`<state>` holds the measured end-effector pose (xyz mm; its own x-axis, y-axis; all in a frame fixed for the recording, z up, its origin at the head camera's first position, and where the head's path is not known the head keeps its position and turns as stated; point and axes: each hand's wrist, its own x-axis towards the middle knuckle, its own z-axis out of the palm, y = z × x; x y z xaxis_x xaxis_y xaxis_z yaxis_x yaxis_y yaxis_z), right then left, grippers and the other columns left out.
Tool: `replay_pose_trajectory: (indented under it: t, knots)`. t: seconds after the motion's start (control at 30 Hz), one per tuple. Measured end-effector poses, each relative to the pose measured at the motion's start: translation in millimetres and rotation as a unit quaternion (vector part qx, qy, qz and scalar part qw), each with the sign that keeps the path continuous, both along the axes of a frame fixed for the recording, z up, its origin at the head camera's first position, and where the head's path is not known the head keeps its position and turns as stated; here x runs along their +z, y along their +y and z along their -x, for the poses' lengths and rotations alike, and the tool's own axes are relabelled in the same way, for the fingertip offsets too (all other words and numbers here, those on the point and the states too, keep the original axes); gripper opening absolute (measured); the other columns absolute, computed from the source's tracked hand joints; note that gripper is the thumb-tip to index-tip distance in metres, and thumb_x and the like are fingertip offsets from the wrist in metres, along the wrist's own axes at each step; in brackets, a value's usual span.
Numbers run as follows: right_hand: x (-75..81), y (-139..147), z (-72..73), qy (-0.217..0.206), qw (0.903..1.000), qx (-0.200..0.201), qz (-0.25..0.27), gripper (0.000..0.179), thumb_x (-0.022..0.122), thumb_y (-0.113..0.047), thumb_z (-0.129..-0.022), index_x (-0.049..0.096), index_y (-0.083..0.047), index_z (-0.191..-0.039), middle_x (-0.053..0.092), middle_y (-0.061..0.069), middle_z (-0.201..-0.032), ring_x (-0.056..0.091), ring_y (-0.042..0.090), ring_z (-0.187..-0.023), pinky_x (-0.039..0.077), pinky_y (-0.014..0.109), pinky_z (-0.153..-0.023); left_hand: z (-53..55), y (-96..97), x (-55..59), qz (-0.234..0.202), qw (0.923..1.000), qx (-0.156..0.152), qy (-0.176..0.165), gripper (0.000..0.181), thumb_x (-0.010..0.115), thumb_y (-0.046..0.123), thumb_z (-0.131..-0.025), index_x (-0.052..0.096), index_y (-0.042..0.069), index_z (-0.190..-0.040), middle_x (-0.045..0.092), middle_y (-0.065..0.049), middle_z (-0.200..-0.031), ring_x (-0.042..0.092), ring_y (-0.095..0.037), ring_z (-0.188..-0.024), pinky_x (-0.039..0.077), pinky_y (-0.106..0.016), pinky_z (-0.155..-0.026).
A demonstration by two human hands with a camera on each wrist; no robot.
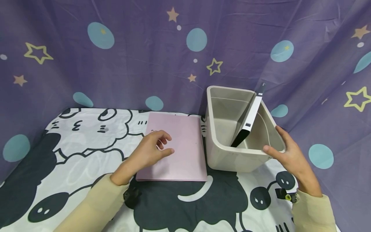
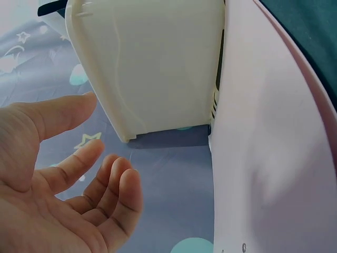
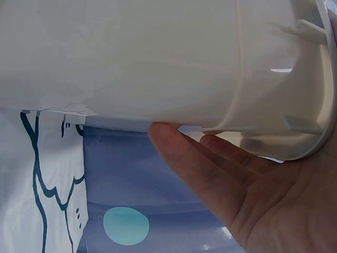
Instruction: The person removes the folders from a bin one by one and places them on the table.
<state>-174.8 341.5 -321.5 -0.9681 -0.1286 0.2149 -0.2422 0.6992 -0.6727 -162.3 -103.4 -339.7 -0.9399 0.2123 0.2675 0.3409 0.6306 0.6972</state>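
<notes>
My left hand (image 1: 150, 148) hovers over a flat pink folder (image 1: 185, 148) on the bed-like cloth, its fingers loosely bent and nothing between them. In the left wrist view the pink folder (image 2: 263, 158) shows a layered edge. To its right stands a beige plastic bin (image 1: 229, 158). A slim black-and-white binder-like item (image 1: 252, 112) leans inside it, its upper end over the rim. My right hand (image 1: 292, 158) holds the bin's near right corner, thumb over the rim and fingers along the outer side. The right wrist view shows those fingers (image 3: 184, 163) against the bin wall.
A purple curtain (image 1: 145, 64) with stars and teal dots hangs right behind the bin and folder, and also along the right side. A white cloth (image 1: 90, 174) with black cartoon sheep covers the surface.
</notes>
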Motion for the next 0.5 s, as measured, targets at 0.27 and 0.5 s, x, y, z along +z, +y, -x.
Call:
replay_pose_trajectory:
  t: [0.27, 0.5]
  knots:
    - [0.7, -0.4, 0.0, -0.007, 1.0, -0.001, 0.005, 0.089, 0.068, -0.028, -0.088, 0.011, -0.015, -0.154, 0.03, 0.024, -0.148, 0.039, 0.04, -0.121, 0.038, 0.043, -0.087, 0.3, 5.8, 5.2, 0.006, 0.9999, -0.006, 0.009, 0.031, 0.081, 0.019, -0.075, 0.065, 0.01, -0.1, 0.058, -0.002, -0.085, 0.058, -0.018, -0.073, 0.046, -0.031, -0.066]
    - [1.4, -1.6, -0.6, -0.003, 1.0, 0.002, 0.005, 0.089, 0.068, -0.028, -0.087, 0.011, -0.013, -0.154, 0.029, 0.026, -0.148, 0.039, 0.042, -0.121, 0.036, 0.055, -0.088, 1.6, 10.8, 8.5, 0.009, 0.9997, -0.01, 0.019, 0.031, 0.081, 0.02, -0.074, 0.065, 0.012, -0.099, 0.059, 0.0, -0.084, 0.058, -0.016, -0.073, 0.046, -0.031, -0.066]
